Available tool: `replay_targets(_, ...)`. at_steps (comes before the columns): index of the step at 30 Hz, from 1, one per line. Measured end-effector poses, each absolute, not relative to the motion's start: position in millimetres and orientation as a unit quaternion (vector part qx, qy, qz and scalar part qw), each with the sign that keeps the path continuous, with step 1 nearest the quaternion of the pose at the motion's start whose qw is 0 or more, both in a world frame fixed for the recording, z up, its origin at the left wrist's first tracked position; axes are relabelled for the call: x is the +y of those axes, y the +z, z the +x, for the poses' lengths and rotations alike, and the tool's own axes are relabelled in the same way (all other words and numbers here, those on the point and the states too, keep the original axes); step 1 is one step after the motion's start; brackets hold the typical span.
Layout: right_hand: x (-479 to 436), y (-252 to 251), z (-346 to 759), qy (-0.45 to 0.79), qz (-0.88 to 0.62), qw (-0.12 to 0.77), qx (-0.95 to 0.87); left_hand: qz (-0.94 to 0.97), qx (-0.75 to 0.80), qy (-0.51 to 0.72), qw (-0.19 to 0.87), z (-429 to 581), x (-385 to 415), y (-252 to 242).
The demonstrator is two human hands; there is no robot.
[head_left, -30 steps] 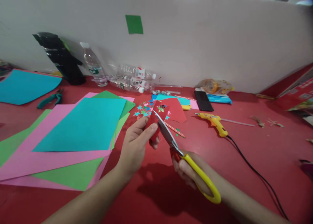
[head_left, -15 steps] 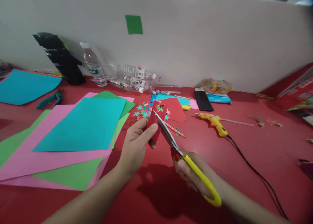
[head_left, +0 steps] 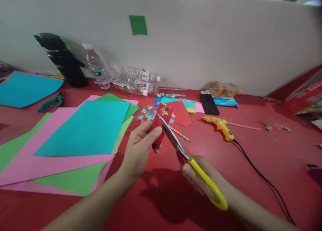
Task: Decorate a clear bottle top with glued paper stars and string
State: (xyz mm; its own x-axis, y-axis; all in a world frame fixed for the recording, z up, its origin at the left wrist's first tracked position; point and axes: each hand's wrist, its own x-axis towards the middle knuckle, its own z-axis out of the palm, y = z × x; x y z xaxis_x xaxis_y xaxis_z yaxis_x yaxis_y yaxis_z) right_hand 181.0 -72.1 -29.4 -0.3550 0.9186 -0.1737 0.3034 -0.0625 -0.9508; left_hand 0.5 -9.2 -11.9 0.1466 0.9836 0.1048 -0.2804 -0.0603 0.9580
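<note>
Holding red paper (head_left: 156, 128) to the scissors (head_left: 175, 142) over a red table (head_left: 254, 170), near scattered paper stars (head_left: 150, 112).
From where I stand, the left hand (head_left: 139, 147) pinches the paper, thumb on top, and the right hand (head_left: 198, 174) is wrapped round the scissors' yellow handle; the blades lie nearly together across the paper, tips pointing away, though I can't tell how deep they bite. To cut cleanly, I'd turn the paper rather than the wrist, take short snips, and mind that thumb, which sits just beside the blades.
</note>
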Motion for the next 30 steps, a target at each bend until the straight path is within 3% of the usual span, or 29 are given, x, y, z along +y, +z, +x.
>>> replay_targets(19,-73.1,-42.2,181.4,0.528,-0.510,0.313,-0.603,0.335,0.322,0.548,0.696,-0.2,0.1,-2.9)
replay_targets(30,-76.9,-30.2,176.2,0.533,-0.519,0.284,-0.605,0.399,0.307,0.633,0.588,-2.0,2.2,-7.0)
